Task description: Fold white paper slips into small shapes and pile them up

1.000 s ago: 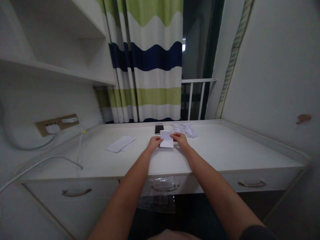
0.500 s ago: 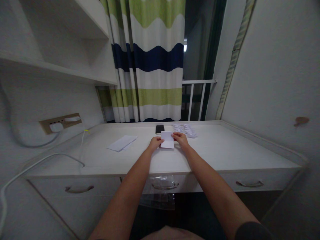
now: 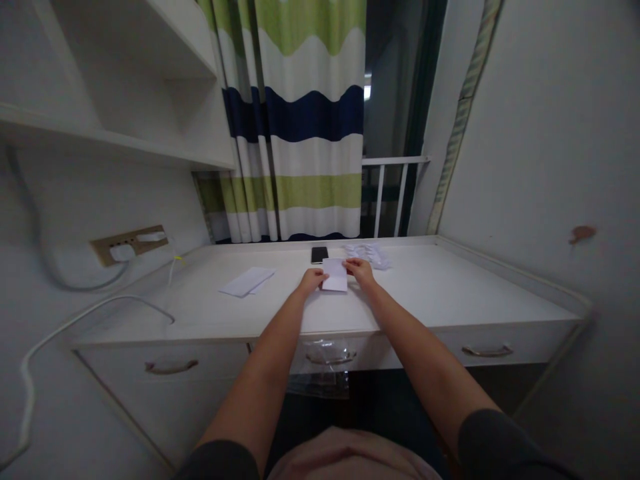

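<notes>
A small white piece of paper (image 3: 335, 276) is held up between my two hands over the desk. My left hand (image 3: 312, 280) pinches its left edge, thumb on the near face. At the upper right edge, my right hand (image 3: 359, 271) grips it with closed fingers. Just beyond the paper lies a dark phone (image 3: 319, 255). Behind my right hand is a cluster of crumpled or folded white pieces (image 3: 369, 255). Off to the left, flat white sheets of paper (image 3: 247, 281) overlap on the desk.
The white desk (image 3: 440, 287) has drawers with metal handles; clear plastic (image 3: 325, 350) hangs at the middle drawer. A socket strip (image 3: 130, 245) with plugs is on the left wall. A white cable (image 3: 100, 310) runs onto the desk. A striped curtain (image 3: 315, 160) hangs behind.
My view has shifted slightly, so the desk sits a little higher. Both hands keep hold of the paper, and the horizontal crease line across it shows less now.
</notes>
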The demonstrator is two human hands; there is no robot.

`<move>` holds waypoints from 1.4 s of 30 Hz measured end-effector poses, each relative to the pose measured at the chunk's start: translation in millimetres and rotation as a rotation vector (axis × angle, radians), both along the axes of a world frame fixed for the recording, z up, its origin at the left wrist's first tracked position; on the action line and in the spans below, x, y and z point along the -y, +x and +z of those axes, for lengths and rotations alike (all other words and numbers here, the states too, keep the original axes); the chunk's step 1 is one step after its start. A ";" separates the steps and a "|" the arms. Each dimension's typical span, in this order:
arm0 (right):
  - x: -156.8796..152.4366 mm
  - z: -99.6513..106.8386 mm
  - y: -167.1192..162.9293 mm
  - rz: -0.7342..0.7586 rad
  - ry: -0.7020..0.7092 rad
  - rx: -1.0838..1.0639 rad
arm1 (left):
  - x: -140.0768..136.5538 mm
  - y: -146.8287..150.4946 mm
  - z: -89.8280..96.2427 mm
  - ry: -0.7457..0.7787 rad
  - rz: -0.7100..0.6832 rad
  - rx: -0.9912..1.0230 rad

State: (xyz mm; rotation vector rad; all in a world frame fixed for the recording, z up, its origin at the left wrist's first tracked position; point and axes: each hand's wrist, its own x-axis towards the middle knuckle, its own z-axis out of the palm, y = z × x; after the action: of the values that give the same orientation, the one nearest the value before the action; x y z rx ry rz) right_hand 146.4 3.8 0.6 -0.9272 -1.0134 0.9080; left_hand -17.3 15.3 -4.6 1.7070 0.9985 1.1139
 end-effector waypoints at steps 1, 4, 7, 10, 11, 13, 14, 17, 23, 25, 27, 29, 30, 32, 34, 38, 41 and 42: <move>1.0 0.2 -0.7 -0.009 0.000 -0.002 | 0.7 -0.3 0.7 -0.009 -0.008 -0.010; 5.3 -1.8 -2.4 -0.010 0.015 -0.021 | 4.6 -2.4 2.1 -0.015 -0.018 -0.030; 10.5 -5.3 -1.9 0.021 0.016 -0.044 | 10.2 -4.9 3.1 -0.012 0.003 -0.059; 15.0 -7.2 0.9 0.046 0.002 -0.038 | 16.3 -6.0 4.4 -0.035 0.000 -0.099; 16.1 -7.4 1.9 0.044 0.002 -0.031 | 18.5 -6.0 4.7 -0.049 -0.008 -0.102; 17.7 -7.3 3.3 0.035 -0.002 -0.014 | 22.7 -5.7 4.6 -0.067 -0.007 -0.094; 18.3 -7.3 3.6 0.040 -0.006 -0.003 | 24.7 -5.5 4.1 -0.074 -0.007 -0.093; 19.5 -7.3 2.7 0.063 0.009 0.002 | 28.8 -5.0 0.9 -0.012 0.021 -0.072; 18.3 -7.7 0.1 0.057 0.041 -0.005 | 29.0 -5.6 -4.9 0.025 0.053 -0.046; 17.2 -7.7 -0.4 0.062 0.066 -0.001 | 28.9 -6.9 -5.5 0.029 0.043 -0.022; 16.1 -7.7 -1.1 0.068 0.088 0.006 | 29.1 -8.5 -5.6 0.038 0.028 -0.002; 15.2 -7.6 -2.3 0.074 0.097 0.012 | 29.5 -10.0 -5.6 0.040 0.027 0.011; 14.8 -7.5 -3.0 0.076 0.098 0.012 | 29.7 -10.7 -5.5 0.040 0.031 0.015; 13.9 -7.5 -4.3 0.077 0.098 0.010 | 30.2 -11.6 -5.1 0.040 0.035 0.019; 13.2 -7.4 -5.4 0.065 0.108 0.009 | 31.0 -12.2 -4.4 0.036 0.026 0.015; 14.0 -7.7 -6.8 0.057 0.083 0.002 | 33.2 -13.5 -2.4 0.014 0.007 0.020; 16.7 -8.0 -7.6 0.131 0.003 0.031 | 33.1 -14.7 -2.4 0.021 0.039 0.067; 17.6 -8.0 -7.7 0.159 -0.015 0.055 | 32.6 -15.1 -2.9 0.021 0.052 0.087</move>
State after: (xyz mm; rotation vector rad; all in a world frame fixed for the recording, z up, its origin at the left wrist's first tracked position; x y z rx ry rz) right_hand 138.6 -13.8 -7.4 -0.8977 -1.1416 1.0287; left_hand -32.4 -17.3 -7.5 1.6430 0.9841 1.2261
